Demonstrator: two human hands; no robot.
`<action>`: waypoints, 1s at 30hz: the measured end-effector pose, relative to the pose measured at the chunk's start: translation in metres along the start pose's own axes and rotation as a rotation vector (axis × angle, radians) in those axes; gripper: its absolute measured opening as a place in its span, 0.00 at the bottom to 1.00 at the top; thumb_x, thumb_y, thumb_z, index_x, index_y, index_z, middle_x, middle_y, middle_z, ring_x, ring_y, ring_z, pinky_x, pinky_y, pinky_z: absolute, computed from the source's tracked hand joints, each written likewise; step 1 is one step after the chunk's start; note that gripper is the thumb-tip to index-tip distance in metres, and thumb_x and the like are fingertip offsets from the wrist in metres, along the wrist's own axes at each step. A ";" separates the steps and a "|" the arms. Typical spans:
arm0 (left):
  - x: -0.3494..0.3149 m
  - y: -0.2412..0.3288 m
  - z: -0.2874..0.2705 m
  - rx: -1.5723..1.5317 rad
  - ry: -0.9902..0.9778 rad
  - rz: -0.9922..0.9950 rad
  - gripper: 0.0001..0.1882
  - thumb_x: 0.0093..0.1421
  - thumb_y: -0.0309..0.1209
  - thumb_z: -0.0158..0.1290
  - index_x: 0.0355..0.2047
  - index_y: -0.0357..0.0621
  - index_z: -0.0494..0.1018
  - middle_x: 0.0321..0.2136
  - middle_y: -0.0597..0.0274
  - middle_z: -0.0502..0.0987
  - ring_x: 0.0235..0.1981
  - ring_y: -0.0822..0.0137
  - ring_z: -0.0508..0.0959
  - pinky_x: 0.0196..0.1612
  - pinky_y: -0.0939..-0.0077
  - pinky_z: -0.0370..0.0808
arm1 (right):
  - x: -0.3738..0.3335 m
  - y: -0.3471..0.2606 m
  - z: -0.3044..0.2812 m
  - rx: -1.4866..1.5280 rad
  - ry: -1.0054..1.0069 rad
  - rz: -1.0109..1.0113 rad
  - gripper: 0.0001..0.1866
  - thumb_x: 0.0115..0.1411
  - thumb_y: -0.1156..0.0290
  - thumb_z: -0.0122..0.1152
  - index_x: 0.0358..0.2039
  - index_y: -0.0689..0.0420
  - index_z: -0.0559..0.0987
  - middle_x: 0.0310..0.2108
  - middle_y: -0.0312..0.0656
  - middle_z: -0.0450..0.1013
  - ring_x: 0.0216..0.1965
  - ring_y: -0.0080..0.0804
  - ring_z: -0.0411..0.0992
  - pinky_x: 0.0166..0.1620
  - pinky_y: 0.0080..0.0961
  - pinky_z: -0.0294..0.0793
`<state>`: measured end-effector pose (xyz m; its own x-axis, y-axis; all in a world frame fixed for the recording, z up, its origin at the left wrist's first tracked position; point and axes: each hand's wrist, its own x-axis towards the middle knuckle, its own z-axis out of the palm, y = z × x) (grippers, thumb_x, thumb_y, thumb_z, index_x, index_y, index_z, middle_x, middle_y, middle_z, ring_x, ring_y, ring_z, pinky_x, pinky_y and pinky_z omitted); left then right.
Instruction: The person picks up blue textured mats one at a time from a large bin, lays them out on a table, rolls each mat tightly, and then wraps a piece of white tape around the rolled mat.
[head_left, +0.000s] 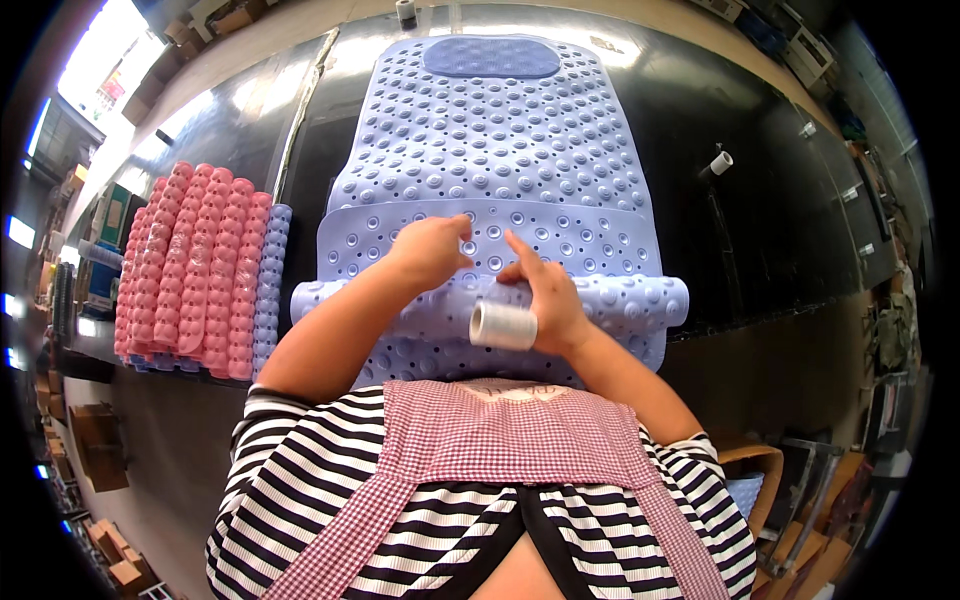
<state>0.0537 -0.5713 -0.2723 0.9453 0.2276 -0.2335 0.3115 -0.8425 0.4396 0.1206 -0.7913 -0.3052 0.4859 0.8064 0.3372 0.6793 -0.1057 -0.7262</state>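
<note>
Both hands are busy on a big, soft, light purple mat (490, 130) that lies on a black table (760, 230). The left hand (432, 250) is curled, with its fingers bent down, and it presses on the mat just past the rolled part. It holds nothing that can be seen. The right hand (545, 295) is close beside it. Its first finger is stretched out and points up and to the left, with the tip on the mat. The other fingers are bent. A small roll of clear tape (503, 325) sits right against this hand, on its thumb side. It looks as if the hand holds the tape, but the grip is hidden, so that is not sure.

The mat is full of little bumps and round holes. Its far end lies flat and has one smooth oval patch (490, 56). Its near end is rolled into a long tube (620, 298) that goes from left to right under the two hands. The mat lies in the middle of the table, right in front of the person.

On the left of the table is a row of rolled mats (185, 270). Most of them are pink, and the one nearest the big mat is purple. They lie side by side and touch.

A small white roll (720, 162) lies on the table far to the right. The person wears a black and white striped shirt (300, 480) and a red checked apron (510, 430).
</note>
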 end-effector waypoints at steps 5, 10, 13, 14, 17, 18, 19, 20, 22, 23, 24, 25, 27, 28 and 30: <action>-0.071 -0.021 0.040 -0.025 0.379 0.451 0.23 0.53 0.35 0.64 0.49 0.47 0.75 0.53 0.54 0.77 0.58 0.51 0.74 0.59 0.50 0.69 | 0.073 0.062 -0.001 0.445 -0.072 0.264 0.26 0.59 0.67 0.66 0.57 0.60 0.75 0.32 0.39 0.81 0.35 0.25 0.79 0.39 0.24 0.77; -0.064 -0.016 0.068 0.309 0.483 0.368 0.49 0.48 0.44 0.68 0.69 0.48 0.61 0.71 0.51 0.56 0.74 0.47 0.52 0.72 0.39 0.43 | 0.120 0.052 -0.018 0.474 -0.108 0.259 0.08 0.61 0.73 0.62 0.40 0.59 0.84 0.33 0.33 0.79 0.33 0.16 0.74 0.36 0.18 0.74; -0.013 -0.021 0.037 0.317 0.488 0.337 0.57 0.41 0.50 0.72 0.69 0.46 0.58 0.70 0.48 0.58 0.73 0.48 0.53 0.71 0.39 0.48 | 0.116 0.037 -0.027 0.427 -0.085 0.195 0.08 0.59 0.74 0.64 0.39 0.60 0.84 0.33 0.34 0.80 0.34 0.18 0.75 0.38 0.21 0.75; 0.004 -0.021 0.023 0.316 0.375 0.282 0.57 0.40 0.49 0.73 0.68 0.45 0.59 0.68 0.49 0.60 0.72 0.48 0.55 0.70 0.42 0.50 | 0.106 0.027 -0.028 0.335 -0.015 0.026 0.09 0.58 0.74 0.65 0.40 0.60 0.84 0.34 0.38 0.81 0.34 0.22 0.77 0.39 0.23 0.76; 0.059 -0.024 -0.016 0.298 0.188 0.229 0.53 0.37 0.47 0.75 0.64 0.46 0.65 0.62 0.52 0.66 0.68 0.50 0.61 0.67 0.51 0.58 | 0.074 0.023 -0.019 0.041 0.066 -0.255 0.16 0.52 0.69 0.71 0.42 0.56 0.85 0.39 0.47 0.83 0.40 0.43 0.82 0.45 0.34 0.80; 0.072 -0.025 -0.029 0.259 0.159 0.248 0.50 0.36 0.45 0.75 0.61 0.46 0.68 0.60 0.53 0.68 0.65 0.50 0.64 0.66 0.56 0.61 | 0.069 0.028 -0.012 -0.024 0.065 -0.332 0.21 0.51 0.68 0.72 0.47 0.56 0.84 0.47 0.49 0.81 0.50 0.47 0.79 0.55 0.40 0.77; 0.084 -0.027 -0.041 0.208 0.113 0.238 0.49 0.34 0.45 0.76 0.59 0.46 0.70 0.59 0.53 0.69 0.64 0.50 0.65 0.65 0.57 0.63 | 0.064 0.032 -0.004 -0.091 0.060 -0.315 0.23 0.51 0.66 0.71 0.50 0.56 0.83 0.54 0.48 0.78 0.58 0.46 0.75 0.62 0.44 0.70; 0.098 -0.030 -0.051 0.176 0.084 0.269 0.48 0.34 0.46 0.76 0.57 0.46 0.72 0.57 0.54 0.71 0.63 0.50 0.66 0.65 0.57 0.64 | 0.069 0.042 0.003 -0.156 0.089 -0.319 0.24 0.52 0.66 0.70 0.51 0.55 0.82 0.55 0.47 0.77 0.59 0.46 0.74 0.63 0.46 0.69; 0.119 -0.041 -0.067 0.144 0.068 0.318 0.42 0.38 0.50 0.75 0.53 0.47 0.75 0.53 0.55 0.74 0.61 0.51 0.68 0.63 0.56 0.65 | 0.087 0.054 0.010 -0.222 0.118 -0.330 0.24 0.53 0.66 0.69 0.51 0.55 0.82 0.56 0.47 0.77 0.60 0.46 0.73 0.64 0.47 0.67; 0.128 -0.042 -0.073 0.145 0.071 0.321 0.42 0.38 0.50 0.75 0.53 0.47 0.75 0.53 0.55 0.74 0.61 0.51 0.68 0.63 0.56 0.65 | 0.105 0.060 0.008 -0.220 0.162 -0.321 0.22 0.54 0.66 0.68 0.51 0.55 0.82 0.55 0.46 0.78 0.59 0.46 0.73 0.63 0.46 0.68; 0.133 -0.040 -0.080 0.159 0.113 0.264 0.39 0.40 0.50 0.73 0.51 0.48 0.76 0.51 0.56 0.75 0.60 0.52 0.69 0.63 0.57 0.65 | 0.122 0.068 0.006 -0.215 0.209 -0.309 0.21 0.55 0.66 0.66 0.50 0.55 0.83 0.54 0.45 0.78 0.59 0.47 0.74 0.63 0.45 0.69; 0.138 -0.038 -0.085 0.173 0.155 0.206 0.36 0.43 0.51 0.72 0.50 0.49 0.77 0.50 0.58 0.76 0.59 0.53 0.70 0.62 0.58 0.65 | 0.139 0.080 0.005 -0.217 0.214 -0.308 0.21 0.55 0.66 0.66 0.50 0.55 0.83 0.54 0.45 0.78 0.59 0.47 0.74 0.63 0.45 0.69; 0.143 -0.032 -0.080 0.216 0.185 0.197 0.25 0.52 0.46 0.66 0.47 0.49 0.79 0.49 0.59 0.77 0.57 0.55 0.72 0.61 0.58 0.65 | 0.178 0.100 0.001 -0.041 0.218 -0.207 0.16 0.57 0.65 0.62 0.45 0.53 0.85 0.46 0.47 0.81 0.51 0.49 0.78 0.54 0.42 0.75; 0.147 -0.037 -0.068 0.244 0.275 0.154 0.23 0.53 0.45 0.65 0.46 0.49 0.78 0.48 0.60 0.78 0.57 0.55 0.73 0.59 0.57 0.66 | 0.194 0.102 -0.002 0.033 0.146 -0.028 0.14 0.58 0.63 0.60 0.42 0.52 0.85 0.42 0.47 0.81 0.46 0.50 0.79 0.49 0.41 0.76; 0.149 -0.042 -0.040 0.197 0.321 0.028 0.31 0.54 0.44 0.64 0.57 0.50 0.72 0.56 0.58 0.74 0.63 0.55 0.68 0.65 0.54 0.61 | 0.225 0.113 -0.009 0.078 0.131 0.036 0.14 0.60 0.58 0.57 0.36 0.51 0.86 0.34 0.50 0.81 0.38 0.52 0.79 0.40 0.42 0.77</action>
<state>0.1857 -0.4826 -0.2912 0.9449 0.3188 0.0737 0.2905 -0.9210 0.2596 0.3124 -0.6271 -0.3059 0.5799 0.7196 0.3819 0.6181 -0.0833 -0.7816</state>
